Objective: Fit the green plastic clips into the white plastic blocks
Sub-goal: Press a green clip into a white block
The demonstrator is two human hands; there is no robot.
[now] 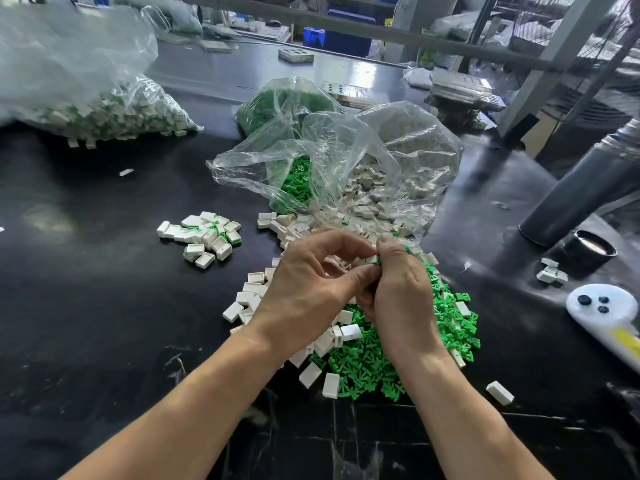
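My left hand (311,285) and my right hand (401,292) meet above the table's middle, fingers curled together. Between the fingertips sits a small white block (370,260) with a sliver of green clip beside it; most of both is hidden by my fingers. Below the hands lies a pile of loose green clips (398,362) mixed with loose white blocks (252,299). To the left sits a small heap of white blocks with green clips in them (204,237).
An open clear bag (346,161) holds green clips and white blocks behind my hands. A second bag of blocks (114,109) lies at the far left. A grey cylinder (581,195), a black cap (588,251) and a white device (602,306) stand at the right.
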